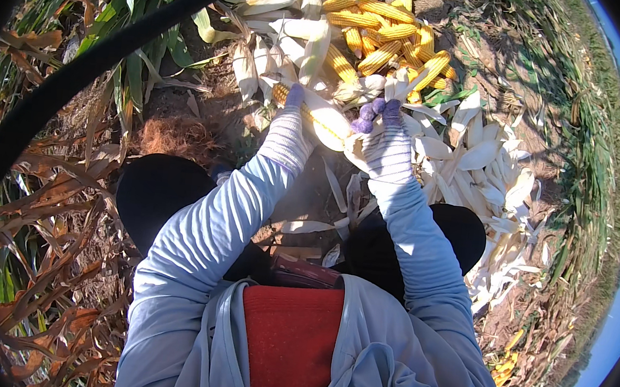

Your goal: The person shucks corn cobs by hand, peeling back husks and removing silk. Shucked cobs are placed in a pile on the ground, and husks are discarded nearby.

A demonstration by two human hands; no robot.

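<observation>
A partly husked ear of corn [325, 128] lies slantwise between my two gloved hands, yellow kernels showing at its upper left end and along its side. Round its upper left part, my left hand [289, 130] is closed, thumb on top. My right hand [389, 147], in a striped glove with purple fingers, is curled shut at the ear's lower right end, where pale husk [355, 153] hangs below it. What exactly its fingers pinch is partly hidden, but it looks like husk.
Bare yellow cobs [385, 31] are heaped ahead. Ears still in pale husks [284, 38] lie left of them. Loose husks [469, 168] cover the ground on the right. Dry stalks and leaves [62, 207] stand at the left. A dark strap-like band [99, 54] crosses the upper left.
</observation>
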